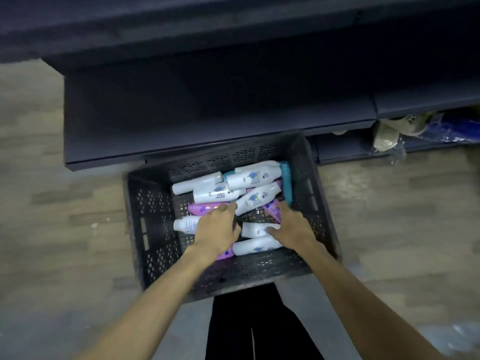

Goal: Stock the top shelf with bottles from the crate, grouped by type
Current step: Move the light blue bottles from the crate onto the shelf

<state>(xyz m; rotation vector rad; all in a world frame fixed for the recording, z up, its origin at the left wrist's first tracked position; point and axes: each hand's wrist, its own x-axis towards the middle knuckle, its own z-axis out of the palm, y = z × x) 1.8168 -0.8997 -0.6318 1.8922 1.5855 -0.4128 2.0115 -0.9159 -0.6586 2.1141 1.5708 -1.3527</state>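
A dark perforated crate (152,219) stands on the floor before dark shelving (207,120). Inside lie several white bottles (253,178), purple bottles (205,208) and a teal one (287,181), all on their sides. Both of my hands reach into the crate. My left hand (217,231) lies over a purple bottle and a white bottle (185,224), fingers curled down; whether it grips one is hidden. My right hand (292,227) rests on a white bottle (255,229), beside another purple bottle (272,209), its thumb spread toward the white one.
The shelf boards above the crate are bare and dark. At the right, a lower shelf holds crumpled plastic wrap (389,136) and a blue package (446,128). Wood-patterned floor (65,216) surrounds the crate. My dark trousers (249,328) are below it.
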